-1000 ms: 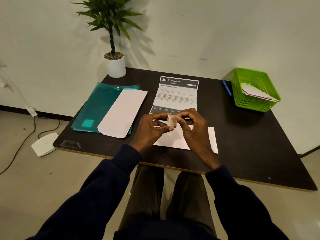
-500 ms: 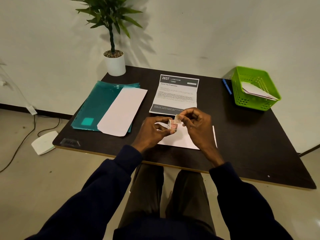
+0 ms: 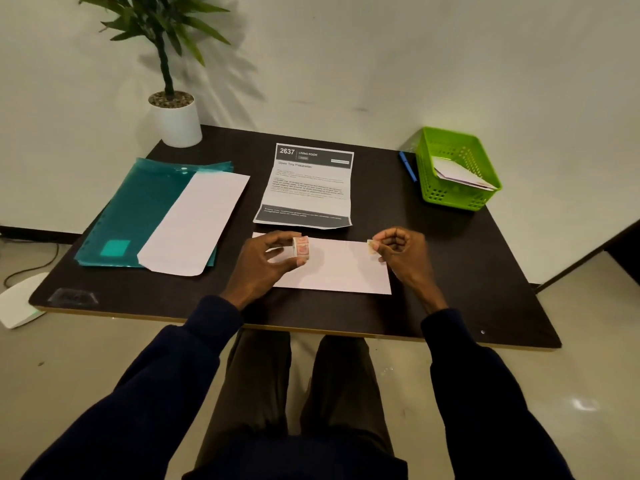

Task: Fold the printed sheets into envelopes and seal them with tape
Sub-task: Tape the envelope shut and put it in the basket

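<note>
Gripping roll point(image 3: 300, 249) in left hand point(image 3: 266, 263), pinching tape end point(image 3: 371, 247) in right hand point(image 3: 403, 252); pulled apart since before; likely ready to seal envelope point(image 3: 341, 273).

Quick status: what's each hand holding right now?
Left hand: fingers curled round the tape roll, gripping it.
Right hand: pinches the free tape end between thumb and fingers.
</note>
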